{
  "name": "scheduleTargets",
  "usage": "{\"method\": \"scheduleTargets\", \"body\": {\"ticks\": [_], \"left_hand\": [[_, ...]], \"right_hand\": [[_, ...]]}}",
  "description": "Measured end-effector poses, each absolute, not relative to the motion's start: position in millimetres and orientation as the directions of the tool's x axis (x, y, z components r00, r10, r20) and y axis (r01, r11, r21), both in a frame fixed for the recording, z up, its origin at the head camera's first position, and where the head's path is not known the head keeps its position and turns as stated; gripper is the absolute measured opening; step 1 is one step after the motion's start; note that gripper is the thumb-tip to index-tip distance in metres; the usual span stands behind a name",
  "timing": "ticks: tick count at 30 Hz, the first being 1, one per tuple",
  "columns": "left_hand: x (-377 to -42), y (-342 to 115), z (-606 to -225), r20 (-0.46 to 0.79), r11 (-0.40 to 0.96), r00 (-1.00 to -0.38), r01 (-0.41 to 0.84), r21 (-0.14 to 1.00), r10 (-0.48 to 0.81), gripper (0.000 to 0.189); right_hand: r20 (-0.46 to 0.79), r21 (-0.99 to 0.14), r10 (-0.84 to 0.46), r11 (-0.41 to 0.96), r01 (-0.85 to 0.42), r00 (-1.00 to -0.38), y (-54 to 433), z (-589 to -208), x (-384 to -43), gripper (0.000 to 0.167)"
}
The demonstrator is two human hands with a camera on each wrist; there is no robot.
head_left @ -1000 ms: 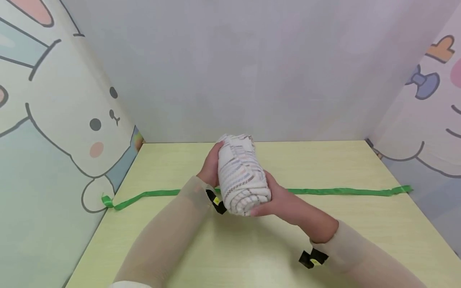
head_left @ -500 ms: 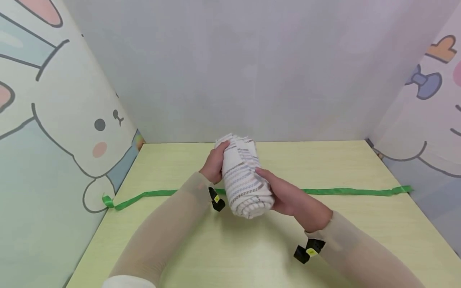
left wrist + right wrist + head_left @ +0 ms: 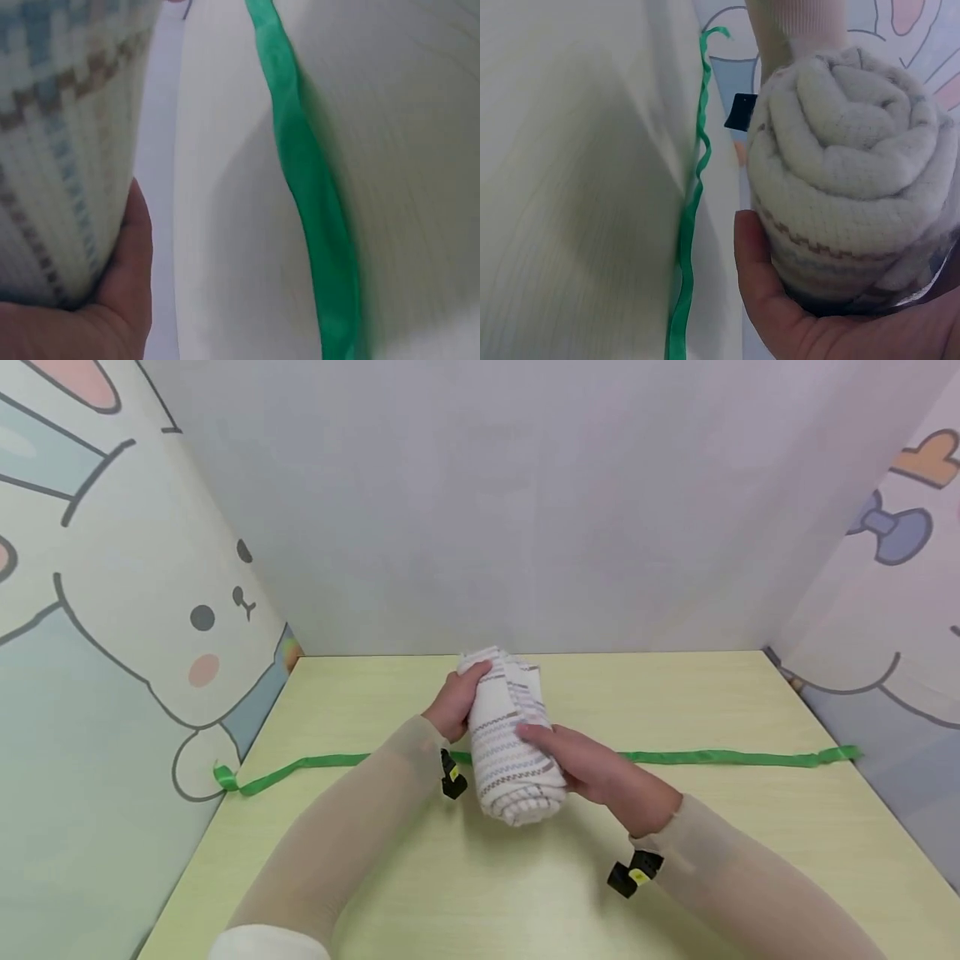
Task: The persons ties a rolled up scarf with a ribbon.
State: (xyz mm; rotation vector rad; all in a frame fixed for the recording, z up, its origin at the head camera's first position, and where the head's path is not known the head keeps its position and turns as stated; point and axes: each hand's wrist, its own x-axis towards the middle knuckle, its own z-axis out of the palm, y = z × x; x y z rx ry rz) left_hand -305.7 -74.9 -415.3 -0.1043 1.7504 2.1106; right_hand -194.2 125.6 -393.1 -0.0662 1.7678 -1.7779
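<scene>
One rolled, striped cloth (image 3: 507, 756) between left hand (image 3: 454, 700) and right hand (image 3: 603, 768), both curled round its sides.

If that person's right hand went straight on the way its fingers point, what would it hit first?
The rolled white cloth with blue and brown stripes, which the right hand grips. Beyond it, the bare left hand seems next in line, though depth is hard to judge.

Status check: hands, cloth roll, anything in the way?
Left hand and right hand grip rolled striped cloth. Cloth held up off table. Green ribbon lies across table; nothing seen blocking.
</scene>
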Motion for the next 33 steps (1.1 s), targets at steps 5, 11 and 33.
{"method": "scheduleTargets", "body": {"ticks": [5, 11, 33], "left_hand": [[-308.2, -70.1, -417.6, -0.33, -0.076, -0.906, -0.36, 0.93, 0.266, 0.075], [-312.5, -65.9, -415.7, -0.35, 0.02, -0.889, -0.361, 0.932, 0.296, 0.077], [-307.9, -46.0, -418.7, -0.387, 0.226, -0.878, -0.33, 0.916, 0.284, 0.097]], "right_hand": [[-0.393, -0.917, -0.433, 0.117, 0.382, -0.811, 127.7, -397.3, -194.8, 0.062], [-0.398, -0.917, -0.404, 0.141, 0.374, -0.824, 127.1, -400.7, -193.8, 0.057], [-0.372, -0.923, -0.342, 0.239, 0.303, -0.863, 134.9, -420.7, -189.5, 0.051]]}}
